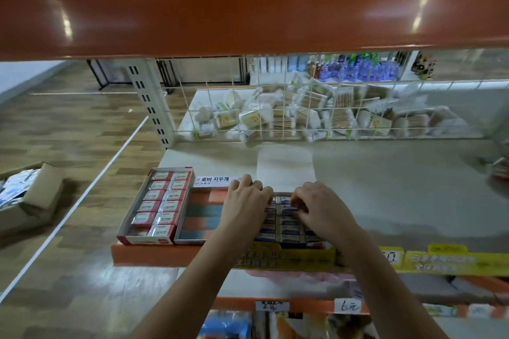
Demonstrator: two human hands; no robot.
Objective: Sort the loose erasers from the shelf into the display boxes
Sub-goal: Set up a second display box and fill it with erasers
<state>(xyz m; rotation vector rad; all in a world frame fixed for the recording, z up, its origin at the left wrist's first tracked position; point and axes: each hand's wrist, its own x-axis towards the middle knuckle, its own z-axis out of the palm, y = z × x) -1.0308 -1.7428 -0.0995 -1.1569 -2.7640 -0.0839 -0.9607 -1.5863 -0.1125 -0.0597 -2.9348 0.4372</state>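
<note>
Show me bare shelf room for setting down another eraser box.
Free: the grey shelf right of the right hand, up to the wire divider. Crowded: the front-left corner, where the red eraser box, the middle box and both hands sit.

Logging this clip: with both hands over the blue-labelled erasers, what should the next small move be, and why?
Probably press the eraser under the right hand down flush into its row. Both hands, the left hand beside it, sit curled over the far end of the box of blue-labelled erasers, whose rows look nearly full; whether either holds one is unclear.
</note>
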